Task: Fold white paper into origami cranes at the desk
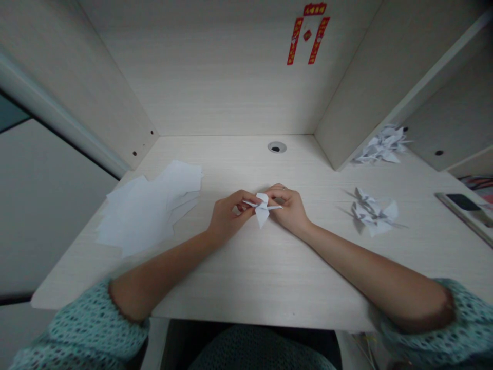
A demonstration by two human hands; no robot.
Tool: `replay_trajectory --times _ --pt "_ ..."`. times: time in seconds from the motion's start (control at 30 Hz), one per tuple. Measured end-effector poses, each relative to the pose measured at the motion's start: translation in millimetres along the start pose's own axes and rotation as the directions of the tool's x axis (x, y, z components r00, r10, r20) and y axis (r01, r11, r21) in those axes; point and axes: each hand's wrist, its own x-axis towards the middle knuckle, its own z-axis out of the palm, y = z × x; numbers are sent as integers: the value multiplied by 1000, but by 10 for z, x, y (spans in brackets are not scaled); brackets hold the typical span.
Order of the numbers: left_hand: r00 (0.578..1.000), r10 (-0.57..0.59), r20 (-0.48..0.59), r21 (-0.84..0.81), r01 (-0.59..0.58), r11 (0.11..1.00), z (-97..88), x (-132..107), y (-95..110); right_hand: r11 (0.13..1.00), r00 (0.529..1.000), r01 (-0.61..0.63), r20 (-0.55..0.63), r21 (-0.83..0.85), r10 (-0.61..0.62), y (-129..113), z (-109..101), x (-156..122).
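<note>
A white folded paper crane (262, 209) is held between my two hands over the middle of the desk, its thin points sticking out left and right and its wings spread toward and away from me. My left hand (233, 211) pinches it from the left with thumb and fingers. From the right, my right hand (287, 205) grips it, the fingertips partly hidden behind the paper. A few finished paper cranes (373, 211) lie together on the desk to the right of my right hand.
Loose white paper sheets (144, 210) overlap on the left. A heap of folded cranes (385, 144) sits beyond the upright partition (352, 97). A phone on a flat object (466, 203) lies far right. A round cable hole (277, 147) is near the back panel.
</note>
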Motion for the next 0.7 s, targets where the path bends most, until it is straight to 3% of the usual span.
replay_trajectory --times 0.2,0.4,0.53,0.7 --pt "998 -60 -24 -32 59 998 19 -5 0 996 996 -87 24 15 87 29 -8 -6" --pt "973 -127 -194 -118 105 987 -47 87 -14 980 983 -175 -40 96 180 -32 12 -6" --pt "962 -141 -235 -50 133 990 -112 146 -50 959 978 -208 74 194 197 -173 36 -27" --pt "979 -80 -186 64 93 994 -105 113 -88 858 905 -412 251 307 344 -273 75 -67"
